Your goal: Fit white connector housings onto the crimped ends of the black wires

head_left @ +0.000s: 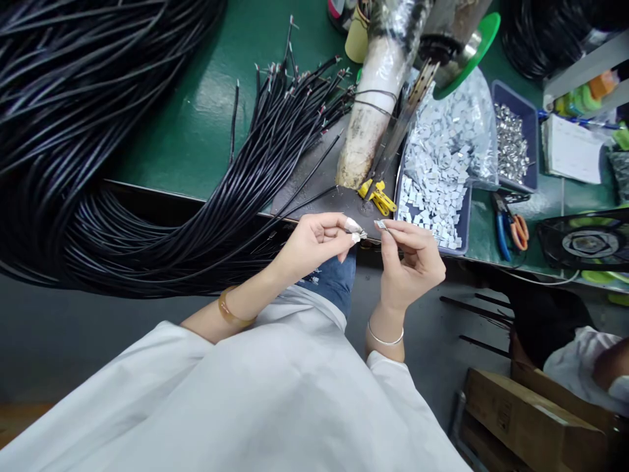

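Note:
My left hand (327,239), with white coverings on the thumb and index fingertips, is closed in a pinch. What looks like the wire end of a cable (363,234) sticks out from its fingertips; most of it is hidden. Just to the right, my right hand (410,255) pinches a small pale connector (381,225) between thumb and index finger. The two pinched pieces are close, with a small gap between them. Many black cables (265,151) with stripped ends lie at the left. A bin (455,250) of small white connectors (435,203) stands beyond my right hand.
A machine with a wrapped column (368,124), a yellow clip (377,196) and a green disc (472,59) rises in front. To the right are a tray of metal parts (511,141), pliers (511,226), papers (572,147) and a fan (590,242). Cardboard boxes (521,413) and another person's sleeve (574,360) are lower right.

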The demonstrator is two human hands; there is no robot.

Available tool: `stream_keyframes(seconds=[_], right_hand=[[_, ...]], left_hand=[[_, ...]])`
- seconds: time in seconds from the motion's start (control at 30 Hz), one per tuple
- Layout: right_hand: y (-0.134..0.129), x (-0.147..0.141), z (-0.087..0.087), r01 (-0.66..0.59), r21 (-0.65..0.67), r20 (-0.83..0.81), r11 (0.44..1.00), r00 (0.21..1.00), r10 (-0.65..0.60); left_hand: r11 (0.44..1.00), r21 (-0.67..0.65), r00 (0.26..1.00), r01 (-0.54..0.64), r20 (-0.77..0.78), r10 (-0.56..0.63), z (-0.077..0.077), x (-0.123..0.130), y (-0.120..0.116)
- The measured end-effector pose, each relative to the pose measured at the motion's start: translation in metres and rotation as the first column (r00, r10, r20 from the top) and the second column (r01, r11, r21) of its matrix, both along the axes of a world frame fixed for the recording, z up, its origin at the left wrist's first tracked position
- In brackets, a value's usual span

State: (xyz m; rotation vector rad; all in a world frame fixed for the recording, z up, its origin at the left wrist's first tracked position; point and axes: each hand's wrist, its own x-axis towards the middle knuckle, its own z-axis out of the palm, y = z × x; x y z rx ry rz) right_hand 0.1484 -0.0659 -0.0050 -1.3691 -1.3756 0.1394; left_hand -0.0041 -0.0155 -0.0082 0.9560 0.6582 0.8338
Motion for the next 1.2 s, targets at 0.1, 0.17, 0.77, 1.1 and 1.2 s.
stream_keyframes(seconds=[0.1,0.17,0.77,1.1,1.2], right_hand=[[0.0001,-0.0008,0.0009,-0.017,0.020,0.012,1.000,1.000,0.017],[0.0001,-0.0015,0.0005,-0.027,0.032,-0.008,0.999,1.000,0.027],[-0.0020,-0.0013,-0.0060,-0.053,0.008,-0.023,0.999,0.998,0.053],[-0.0007,0.0015,-0.0061,0.008,0.024,-0.072,1.000,0.997,-0.007],[0.0001,0.0013,-0.0061,0.019,0.020,-0.093,1.000,0.996,-0.017]], left_hand=[[1.000,-0.018,1.000,0.001,-0.007,-0.001,-0.0014,0.0010,0.0001],[1.000,-0.028,1.000,-0.010,-0.016,0.010,-0.0023,0.0018,0.0000],[0.998,-0.026,0.998,-0.050,-0.035,0.049,-0.0026,0.0042,0.0001],[0.986,-0.158,0.996,-0.061,0.047,0.069,-0.0033,-0.0013,-0.0007],[0.972,-0.222,0.995,-0.077,0.052,0.090,-0.0045,-0.0051,-0.0012]])
